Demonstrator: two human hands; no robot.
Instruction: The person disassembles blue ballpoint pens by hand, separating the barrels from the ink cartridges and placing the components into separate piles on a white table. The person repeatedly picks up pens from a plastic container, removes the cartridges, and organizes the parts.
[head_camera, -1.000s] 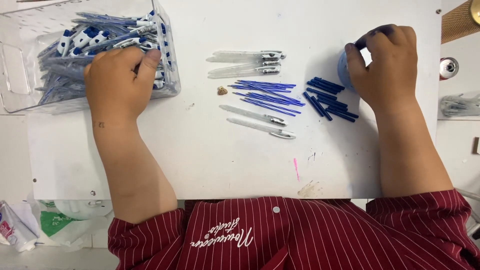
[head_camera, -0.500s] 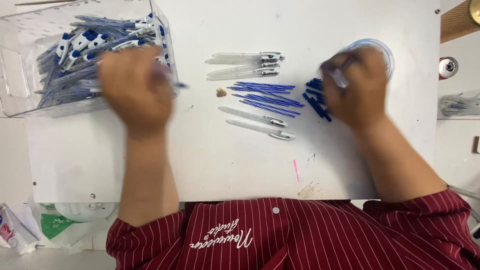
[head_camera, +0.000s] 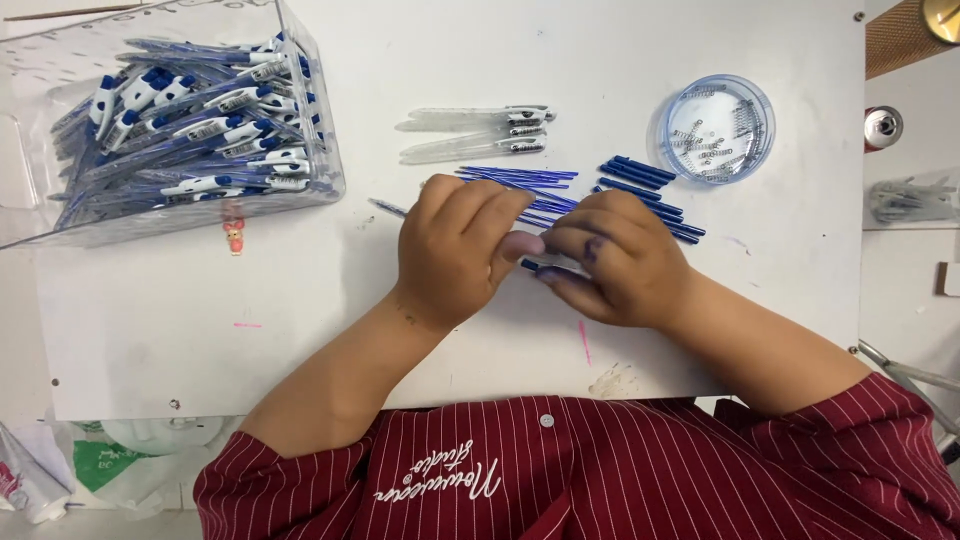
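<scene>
A thin blue pen part (head_camera: 388, 207) is pinched in the curled left hand (head_camera: 455, 248), whose fingertips are met by the right hand (head_camera: 612, 258) over loose blue refills (head_camera: 520, 180). A clear plastic bin (head_camera: 320, 190) of pens is set far left; a round transparent dish (head_camera: 672, 100) of small metal springs stands upper right.

Pen assembly workbench: bin of pens (head_camera: 190, 120), loose refills (head_camera: 520, 180).

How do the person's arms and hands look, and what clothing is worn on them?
Both forearms are bare. The sleeves are dark red with thin white stripes, pushed up near the elbows. The left hand and right hand wear no gloves; the right fingertips carry dark blue stains.
</scene>
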